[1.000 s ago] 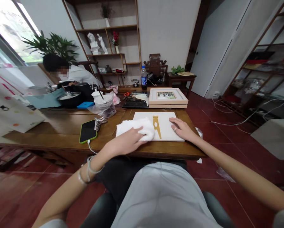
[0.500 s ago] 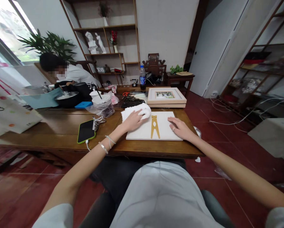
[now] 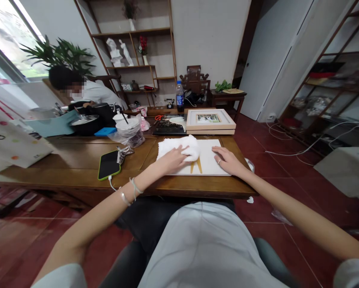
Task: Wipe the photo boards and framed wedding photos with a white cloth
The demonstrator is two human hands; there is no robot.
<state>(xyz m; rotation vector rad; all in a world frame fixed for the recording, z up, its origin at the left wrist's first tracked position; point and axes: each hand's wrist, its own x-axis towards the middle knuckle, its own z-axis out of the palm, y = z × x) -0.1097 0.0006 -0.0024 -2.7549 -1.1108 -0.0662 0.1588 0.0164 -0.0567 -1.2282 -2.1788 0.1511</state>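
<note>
A flat white board [image 3: 208, 160] lies on the wooden table [image 3: 77, 160] in front of me. A gold paper cutout [image 3: 196, 166] is on the board, its upper part hidden under a white cloth [image 3: 182, 146]. My left hand [image 3: 171, 160] presses down on the cloth, fingers curled onto it. My right hand [image 3: 227, 160] rests flat on the board's right edge, fingers stretched out, a ring on one finger.
A phone in a green case [image 3: 109, 164] with a cable and a metal clip [image 3: 123, 153] lie to the left. Stacked picture frames [image 3: 211, 121], a plastic tub in a bag [image 3: 128, 131], a bottle [image 3: 179, 97] stand behind. Another person [image 3: 83, 94] sits at the far left.
My left hand slid the cloth from the board's near left up to its far corner, then right over the gold cutout's top. My right hand stayed on the board's edge.
</note>
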